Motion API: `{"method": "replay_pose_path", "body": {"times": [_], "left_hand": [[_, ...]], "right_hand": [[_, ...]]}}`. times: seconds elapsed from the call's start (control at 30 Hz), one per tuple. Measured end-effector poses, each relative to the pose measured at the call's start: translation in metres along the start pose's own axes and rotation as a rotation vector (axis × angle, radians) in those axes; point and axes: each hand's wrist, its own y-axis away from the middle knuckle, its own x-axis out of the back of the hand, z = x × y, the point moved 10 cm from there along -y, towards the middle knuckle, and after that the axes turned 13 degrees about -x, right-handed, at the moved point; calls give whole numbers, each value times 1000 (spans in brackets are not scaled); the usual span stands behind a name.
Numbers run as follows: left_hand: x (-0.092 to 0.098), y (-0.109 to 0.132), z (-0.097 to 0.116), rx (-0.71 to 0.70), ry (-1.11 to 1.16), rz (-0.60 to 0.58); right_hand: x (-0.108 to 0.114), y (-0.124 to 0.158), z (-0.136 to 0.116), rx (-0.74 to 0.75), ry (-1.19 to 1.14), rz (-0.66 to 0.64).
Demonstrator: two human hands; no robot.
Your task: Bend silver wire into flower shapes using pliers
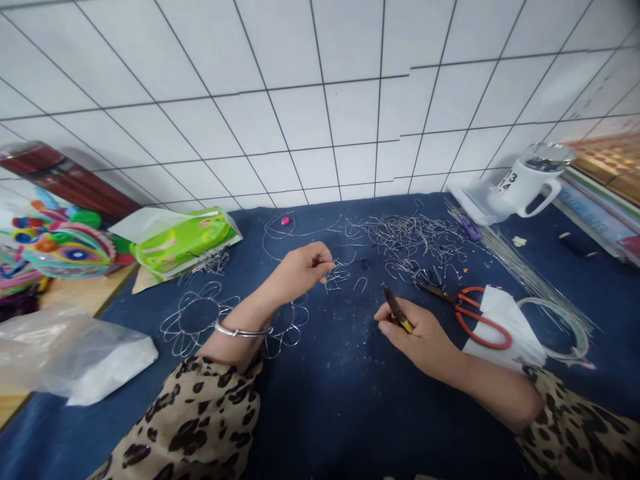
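Observation:
My left hand [306,268], a metal bangle at its wrist, has thumb and fingertips pinched together over a few short bent wires [341,275]. Whatever lies in that pinch is too small to make out. Pliers [397,311] with dark jaws and yellow grips are held in my right hand [425,333], jaws pointing up and away. Two flower-shaped wire rings lie near my left forearm: one wire flower [193,319] to its left, the other [286,333] partly behind the arm. Beyond my right hand spreads a tangled heap of curved wire pieces [417,239].
Red-handled scissors [483,319] rest partly on white paper [505,333] at right, beside a wire coil [575,333] and long straight wires [525,267]. A lidded mug [530,180] stands behind. At left are a green tissue pack [185,243] and a plastic bag [75,353].

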Motion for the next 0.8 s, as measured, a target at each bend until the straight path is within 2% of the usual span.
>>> {"method": "replay_pose_path", "body": {"times": [0.13, 0.27, 0.4, 0.5, 0.67, 0.8], "left_hand": [[11, 2, -5, 38, 272, 101], [18, 5, -7, 75, 296, 135], [16, 7, 5, 51, 321, 148], [-3, 9, 21, 53, 370, 121], [-54, 25, 44, 151, 626, 66], [-75, 44, 55, 184, 741, 58]], "right_hand": [[-2, 2, -1, 16, 6, -7], [-2, 1, -2, 24, 19, -18], [-1, -1, -2, 17, 5, -26], [1, 0, -2, 10, -38, -18], [4, 1, 0, 8, -139, -17], [5, 1, 3, 24, -204, -5]]}}
